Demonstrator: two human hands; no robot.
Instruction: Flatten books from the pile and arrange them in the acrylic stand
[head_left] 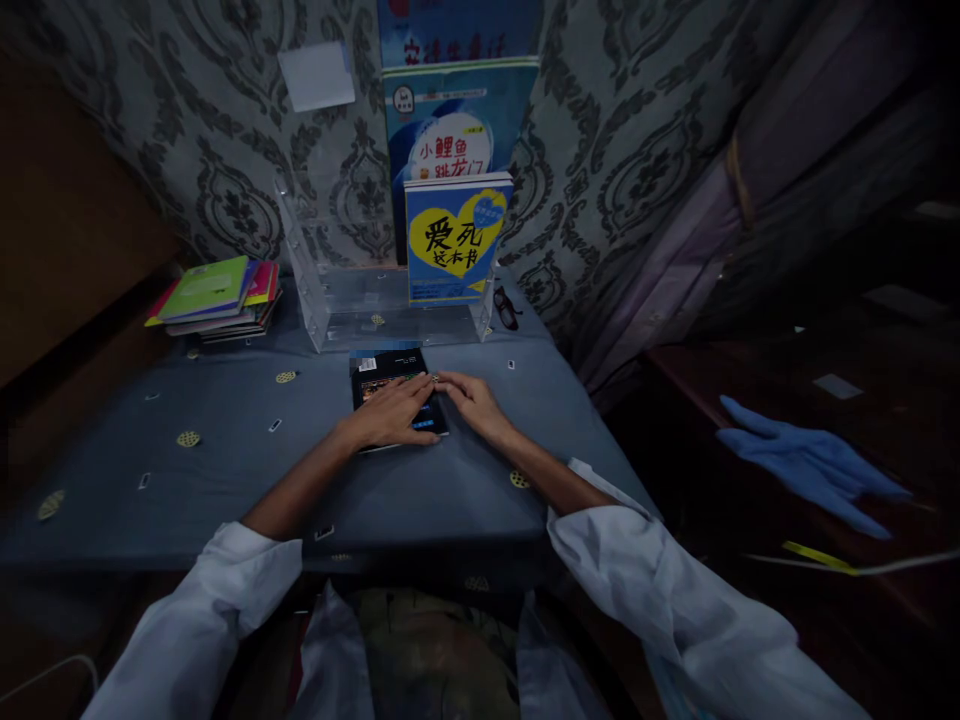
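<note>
Head camera, looking forward and down in dim light. A table covered with a blue-grey cloth (225, 450) dotted with small yellow and white motifs fills the middle of the view.

Near the centre of the table lies a dark, glossy-covered book (381, 372), flat on the cloth, just in front of a clear acrylic display stand (330, 300).

The person's left hand (394, 410) rests palm down on the book's cover, fingers stretched out and close together, gripping nothing. The right hand (474, 402) lies flat as well, fingers extended. Its fingertips reach the book's right edge and meet those of the left hand, while its palm sits on the cloth beside the book. Both forearms are bare below pushed-up white sleeves (660, 590).

In the stand, on its right side, a blue book with a yellow heart on its cover (456, 240) stands upright. A taller blue-and-white book (459, 130) rises behind it against grey damask-patterned wallpaper. At the far left of the table is a flat stack of thin books with a green one on top (217, 295). A pair of dark-framed glasses (506, 308) lies just right of the stand. Well to the right, off the table, a blue glove (810, 465) lies on a dark wooden surface.

As a judgement, the hands appear to be steadying or pressing the dark book where it lies. It is not lifted or open. Picking it up would call for fingers curling under an edge, since both hands now lie flat on top.
</note>
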